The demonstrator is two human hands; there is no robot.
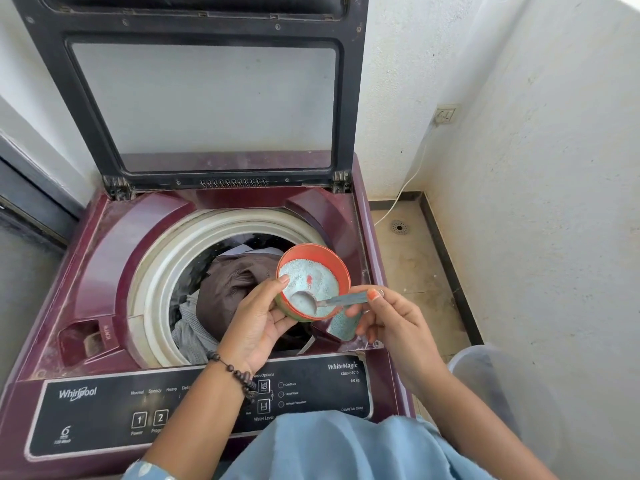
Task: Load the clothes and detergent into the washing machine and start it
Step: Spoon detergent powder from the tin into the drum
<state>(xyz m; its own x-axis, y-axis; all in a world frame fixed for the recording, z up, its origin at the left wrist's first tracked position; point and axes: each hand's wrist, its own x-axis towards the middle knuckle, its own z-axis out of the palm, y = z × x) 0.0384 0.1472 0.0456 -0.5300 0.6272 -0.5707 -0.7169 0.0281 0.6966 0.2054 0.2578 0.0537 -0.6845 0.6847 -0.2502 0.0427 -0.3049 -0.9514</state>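
Half-full bowl [313, 282] holds detergent powder [311, 278]; drum [221, 237] holds clothes [228, 285].

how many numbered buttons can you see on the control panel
2: button 1 and button 2, side by side at the control panel's lower left. The left forearm crosses the panel, so more may be hidden.

To your right rises a rough white plastered wall [540, 209], stained with faint brown specks, meeting the far white wall [391, 98] in a corner where a small white wall socket [445, 115] sits, a thin white cord [408, 181] hanging from it down to the floor. The beige tiled floor [412, 268] there is grimy, edged with a dark skirting strip [450, 265], and holds a small round metal drain [399, 227]. At far left, soft daylight falls on a dark grey door frame [31, 188].
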